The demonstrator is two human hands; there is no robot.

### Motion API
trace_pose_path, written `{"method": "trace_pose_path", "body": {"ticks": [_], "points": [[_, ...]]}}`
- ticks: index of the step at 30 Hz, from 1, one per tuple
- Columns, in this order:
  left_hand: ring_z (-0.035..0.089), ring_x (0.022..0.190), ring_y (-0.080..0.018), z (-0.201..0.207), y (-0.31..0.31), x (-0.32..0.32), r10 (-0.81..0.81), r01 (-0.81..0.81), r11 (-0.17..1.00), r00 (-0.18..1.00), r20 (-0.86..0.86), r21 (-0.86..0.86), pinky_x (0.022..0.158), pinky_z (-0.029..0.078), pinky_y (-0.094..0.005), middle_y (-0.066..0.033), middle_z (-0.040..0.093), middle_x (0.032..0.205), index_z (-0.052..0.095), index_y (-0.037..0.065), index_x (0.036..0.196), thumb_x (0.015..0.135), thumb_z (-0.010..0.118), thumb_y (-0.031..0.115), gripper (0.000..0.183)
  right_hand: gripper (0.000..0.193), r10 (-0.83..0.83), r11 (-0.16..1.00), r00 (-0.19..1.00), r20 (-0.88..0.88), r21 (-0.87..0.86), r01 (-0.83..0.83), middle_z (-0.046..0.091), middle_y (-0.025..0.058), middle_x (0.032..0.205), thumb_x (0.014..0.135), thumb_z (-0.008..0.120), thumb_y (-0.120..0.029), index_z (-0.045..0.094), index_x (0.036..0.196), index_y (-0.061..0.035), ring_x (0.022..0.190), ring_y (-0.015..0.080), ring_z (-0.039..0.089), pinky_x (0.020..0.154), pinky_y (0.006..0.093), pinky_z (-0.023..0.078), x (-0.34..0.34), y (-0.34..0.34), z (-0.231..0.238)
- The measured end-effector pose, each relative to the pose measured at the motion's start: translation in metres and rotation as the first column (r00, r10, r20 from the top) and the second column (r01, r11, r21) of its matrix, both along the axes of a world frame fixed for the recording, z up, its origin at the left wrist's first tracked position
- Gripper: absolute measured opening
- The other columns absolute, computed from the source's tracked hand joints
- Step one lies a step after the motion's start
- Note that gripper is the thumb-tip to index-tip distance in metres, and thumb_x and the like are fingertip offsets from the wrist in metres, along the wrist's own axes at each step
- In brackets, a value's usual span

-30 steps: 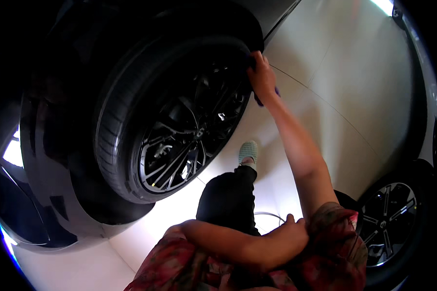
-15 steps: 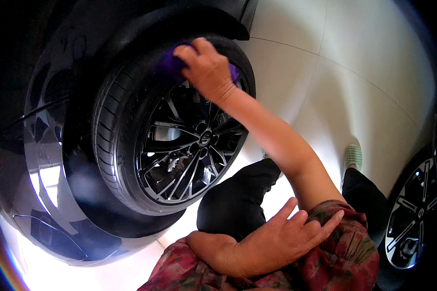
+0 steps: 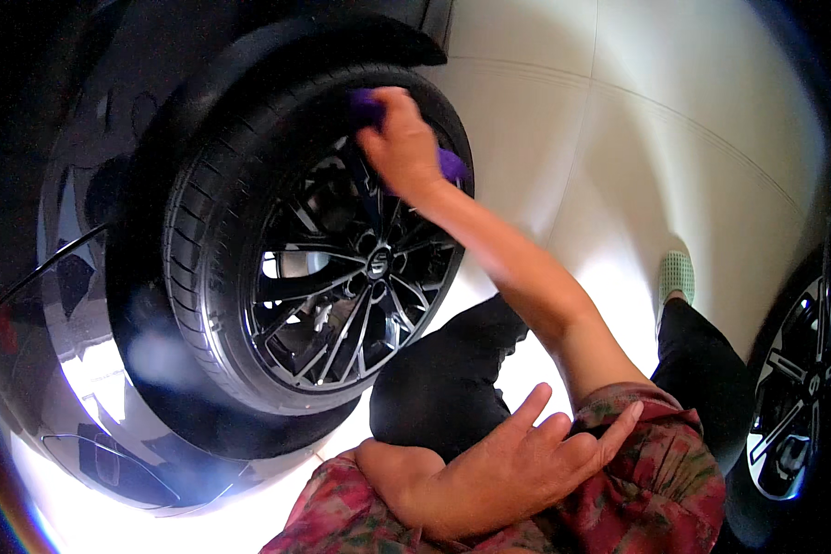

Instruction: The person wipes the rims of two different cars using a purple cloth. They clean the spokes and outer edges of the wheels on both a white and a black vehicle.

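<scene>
I count two wheels: a near wheel [image 3: 328, 268] and a second wheel [image 3: 789, 388], cut off at the right rim. One purple cloth [image 3: 369, 106]. My right hand [image 3: 402, 143] is closed around the cloth, pressing it against the near tyre's upper sidewall; the hand hides most of the cloth. My left hand [image 3: 517, 457] rests loosely spread on my right upper arm.

A crumpled purple cloth [image 3: 371, 106] sits pressed flat against the upper sidewall of the black tyre [image 3: 203, 268], bunched and mostly covered, its ends poking out just above the dark multi-spoke alloy rim [image 3: 351, 277].
</scene>
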State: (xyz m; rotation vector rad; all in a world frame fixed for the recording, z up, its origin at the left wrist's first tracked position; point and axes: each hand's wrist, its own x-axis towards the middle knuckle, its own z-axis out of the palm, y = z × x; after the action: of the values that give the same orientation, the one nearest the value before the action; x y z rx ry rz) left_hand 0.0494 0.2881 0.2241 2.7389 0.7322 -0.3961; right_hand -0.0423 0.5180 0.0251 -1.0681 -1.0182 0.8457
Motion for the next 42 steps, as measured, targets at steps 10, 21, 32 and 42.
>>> {"method": "trace_pose_path", "body": {"ticks": [10, 21, 32, 42], "points": [[0.040, 0.073, -0.0161, -0.009, -0.009, -0.001, 0.070, -0.070, 0.998, 0.996, 0.057, -0.002, 0.092, 0.045, -0.0405, -0.0017, 0.028, 0.078, 0.048, 0.004, 0.137, 0.084, 0.049, 0.015, 0.055, 0.037, -0.078, 0.962, 0.987, 0.140, -0.248, 0.112, 0.058, 0.0186, 0.109, 0.082, 0.059, -0.012, 0.045, 0.117, -0.0137, 0.095, 0.0423, 0.058, 0.078, 0.0492, 0.047, 0.022, 0.019, -0.088], [0.040, 0.073, -0.0161, -0.003, -0.020, -0.017, 0.155, -0.147, 0.986, 0.982, 0.113, -0.074, 0.093, 0.044, -0.0409, -0.0016, 0.029, 0.079, 0.048, 0.003, 0.137, 0.085, 0.049, 0.013, 0.053, 0.043, 0.171, 0.899, 0.985, -0.039, -0.402, -0.172, 0.062, 0.0249, 0.102, 0.083, 0.062, -0.023, 0.041, 0.117, -0.0054, 0.096, 0.0431, 0.060, 0.082, 0.0461, 0.047, 0.000, -0.029, -0.170], [0.039, 0.073, -0.0157, -0.005, -0.021, -0.026, 0.198, -0.196, 0.980, 0.968, 0.156, -0.026, 0.093, 0.046, -0.0409, -0.0014, 0.030, 0.082, 0.052, 0.005, 0.133, 0.083, 0.050, 0.011, 0.050, 0.027, -0.161, 0.959, 0.987, 0.013, -0.234, 0.160, 0.061, 0.0228, 0.097, 0.097, 0.047, -0.028, 0.051, 0.111, -0.0048, 0.093, 0.0415, 0.058, 0.082, 0.0442, 0.045, 0.014, 0.021, -0.157], [0.040, 0.070, -0.0137, 0.000, -0.024, -0.033, 0.222, -0.217, 0.975, 0.966, 0.133, -0.055, 0.092, 0.049, -0.0388, -0.0018, 0.032, 0.087, 0.054, 0.006, 0.131, 0.083, 0.050, 0.006, 0.049, 0.039, 0.260, 0.522, 0.913, -0.314, -0.750, -0.407, 0.056, 0.0244, 0.101, 0.100, 0.035, -0.033, 0.048, 0.105, 0.0036, 0.096, 0.0359, 0.054, 0.085, 0.0455, 0.044, -0.073, -0.171, -0.288]]}}
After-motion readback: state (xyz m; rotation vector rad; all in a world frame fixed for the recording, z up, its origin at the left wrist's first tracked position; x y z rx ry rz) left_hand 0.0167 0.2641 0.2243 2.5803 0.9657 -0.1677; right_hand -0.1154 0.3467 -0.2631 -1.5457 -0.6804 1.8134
